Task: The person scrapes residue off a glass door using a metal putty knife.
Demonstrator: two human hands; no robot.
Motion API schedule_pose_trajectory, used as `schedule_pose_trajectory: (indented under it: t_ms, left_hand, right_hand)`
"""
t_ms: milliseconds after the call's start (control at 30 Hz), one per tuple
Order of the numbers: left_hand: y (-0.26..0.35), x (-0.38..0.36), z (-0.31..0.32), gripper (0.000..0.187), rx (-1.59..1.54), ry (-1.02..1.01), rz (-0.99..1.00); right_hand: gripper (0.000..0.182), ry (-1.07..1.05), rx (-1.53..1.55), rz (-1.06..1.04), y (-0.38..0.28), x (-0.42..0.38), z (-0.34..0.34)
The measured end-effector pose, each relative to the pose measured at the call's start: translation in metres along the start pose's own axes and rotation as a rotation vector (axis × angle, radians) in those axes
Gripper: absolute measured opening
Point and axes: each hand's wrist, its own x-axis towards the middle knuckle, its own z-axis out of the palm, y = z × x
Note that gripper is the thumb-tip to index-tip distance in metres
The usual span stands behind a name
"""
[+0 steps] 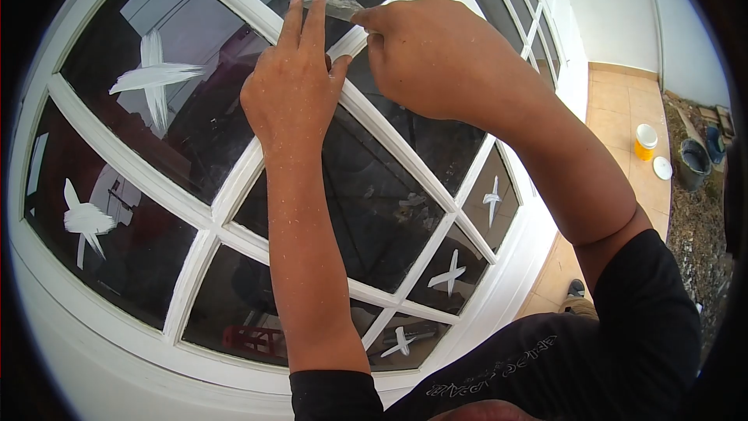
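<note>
My right hand [436, 54] is closed in a pinch on the end of a clear, crinkled plastic strip [340, 5], which looks like tape or film. From there the strip runs left toward the fingertips of my left hand [294, 93]. That hand lies against the window with two fingers stretched out and the thumb apart, its fingertips at the strip and the glass. Both hands are over the upper panes of a white-framed window [210, 226]. White painted crosses mark several panes, among them a large cross [156, 76] left of my left hand.
Another window section [499, 0] stands beyond my right forearm. On the tiled floor [612, 105] are a yellow and white tub [645, 142] and a white lid [662, 168]. A dark bucket [693, 157] sits on the bare ground alongside.
</note>
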Motion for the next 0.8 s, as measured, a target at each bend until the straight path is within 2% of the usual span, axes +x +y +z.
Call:
schedule_pose_trajectory:
  t_ms: [133, 233, 367, 533, 567, 633, 767, 800]
  left_hand:
    - [-0.001, 0.0, 0.001, 0.076, 0.01, -0.008, 0.005]
    - [0.001, 0.001, -0.001, 0.076, 0.01, -0.023, -0.006]
    - [-0.001, -0.001, 0.002, 0.076, -0.015, 0.008, 0.012]
    - [0.001, 0.001, -0.003, 0.082, -0.011, -0.105, -0.066]
    - [0.0, 0.001, -0.002, 0.082, -0.008, -0.104, -0.069]
    - [-0.003, 0.0, 0.002, 0.082, -0.099, 0.016, -0.101]
    - [-0.006, 0.004, -0.005, 0.074, -0.302, 0.05, -0.172]
    - [-0.006, 0.005, -0.016, 0.07, -0.523, -0.115, -0.235]
  right_hand:
    - [0.03, 0.044, 0.01, 0.038, 0.002, 0.007, 0.003]
    - [0.03, -0.062, -0.014, 0.087, -0.001, 0.009, -0.001]
    - [0.029, -0.01, 0.006, 0.045, 0.0, 0.006, 0.002]
    - [0.033, 0.015, -0.065, 0.028, 0.009, 0.007, 0.004]
    - [0.036, 0.082, -0.107, -0.006, 0.014, -0.005, 0.005]
    - [0.039, 0.15, -0.148, -0.047, 0.02, -0.026, -0.002]
    - [0.046, 0.126, -0.089, -0.068, 0.038, -0.063, -0.019]
    - [0.048, 0.131, -0.083, -0.088, 0.044, -0.069, -0.021]
